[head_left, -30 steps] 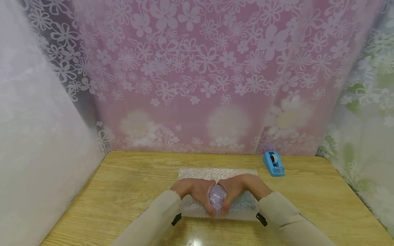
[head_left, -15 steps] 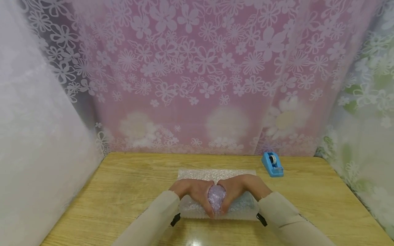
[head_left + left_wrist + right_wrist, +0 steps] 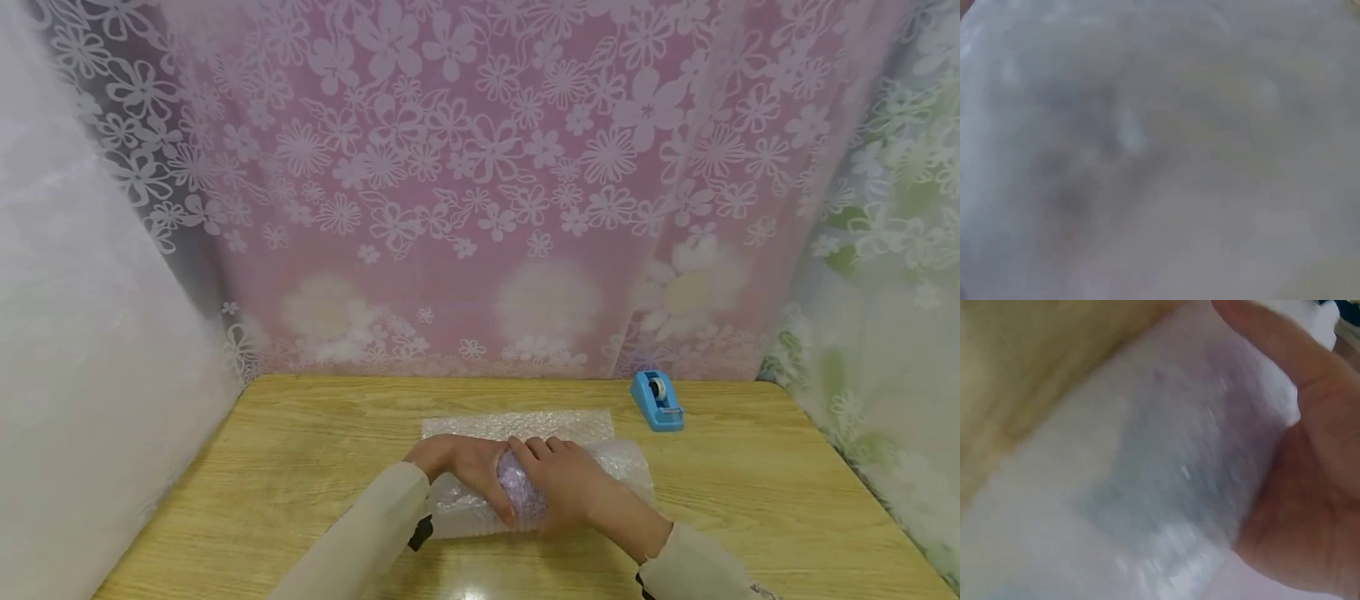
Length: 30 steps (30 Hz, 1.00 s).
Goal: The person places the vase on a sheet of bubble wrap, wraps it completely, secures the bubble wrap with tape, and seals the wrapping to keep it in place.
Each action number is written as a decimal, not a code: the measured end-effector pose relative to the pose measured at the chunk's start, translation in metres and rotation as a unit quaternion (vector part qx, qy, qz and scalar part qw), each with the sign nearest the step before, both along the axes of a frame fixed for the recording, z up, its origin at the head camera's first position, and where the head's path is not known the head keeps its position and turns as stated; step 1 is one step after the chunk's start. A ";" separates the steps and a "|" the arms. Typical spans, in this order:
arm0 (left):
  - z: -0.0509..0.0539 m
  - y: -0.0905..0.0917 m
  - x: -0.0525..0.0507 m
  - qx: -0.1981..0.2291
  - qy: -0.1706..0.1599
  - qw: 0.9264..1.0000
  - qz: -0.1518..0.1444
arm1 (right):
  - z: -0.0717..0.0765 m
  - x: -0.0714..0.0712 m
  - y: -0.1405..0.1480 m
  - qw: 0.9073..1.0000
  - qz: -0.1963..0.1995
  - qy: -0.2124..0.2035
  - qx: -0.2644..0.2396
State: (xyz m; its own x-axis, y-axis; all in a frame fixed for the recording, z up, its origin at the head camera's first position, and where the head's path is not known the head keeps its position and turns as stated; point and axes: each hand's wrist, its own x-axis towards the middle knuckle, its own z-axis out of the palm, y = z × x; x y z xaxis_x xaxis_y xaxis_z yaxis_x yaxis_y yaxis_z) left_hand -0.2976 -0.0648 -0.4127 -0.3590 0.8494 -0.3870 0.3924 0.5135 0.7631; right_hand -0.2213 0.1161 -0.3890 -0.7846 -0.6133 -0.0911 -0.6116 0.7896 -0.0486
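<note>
Clear bubble wrap is rolled round something purple whose kind I cannot tell; it lies crosswise on the table. In the head view my left hand grips the roll from the left, thumb on the near side. From the right, my right hand holds it with fingers laid over the top. A loose end of the wrap spreads flat behind the roll. Blurred wrap fills the left wrist view. The right wrist view shows the thumb and palm of the right hand around the wrap.
A blue tape dispenser with a roll of tape stands at the back right of the wooden table. Behind the table hangs a pink flowered curtain. Pale sheets hang on the left and right.
My right hand has shifted its hold, turning so its fingers lie over the roll, and the roll's right end sticks out askew. The left hand keeps its grip.
</note>
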 end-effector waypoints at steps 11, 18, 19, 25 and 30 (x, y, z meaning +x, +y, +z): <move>0.003 0.004 -0.005 -0.042 -0.004 0.999 0.006 | -0.022 -0.010 0.005 0.994 0.024 0.101 -0.027; 0.003 0.003 -0.004 -0.092 0.028 0.994 0.049 | -0.020 -0.021 0.006 0.998 0.038 0.057 0.000; 0.004 0.003 -0.003 -0.113 0.044 0.991 0.063 | -0.019 -0.022 0.006 0.998 0.039 0.052 0.003; 0.011 0.004 0.001 -0.184 0.089 0.975 0.086 | -0.013 -0.024 0.005 0.999 0.031 0.002 0.006; 0.019 0.009 0.001 -0.208 0.108 0.970 0.065 | -0.012 -0.027 0.009 0.997 0.003 -0.075 -0.018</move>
State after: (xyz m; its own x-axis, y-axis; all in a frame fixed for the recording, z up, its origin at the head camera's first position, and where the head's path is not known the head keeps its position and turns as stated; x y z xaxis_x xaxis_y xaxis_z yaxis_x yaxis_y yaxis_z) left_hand -0.2965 -0.0561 -0.3936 -0.5639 0.5778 -0.5900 0.4308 0.8154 0.3868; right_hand -0.2478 0.1248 -0.4014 -0.7604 -0.6229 -0.1837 -0.6000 0.7821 -0.1682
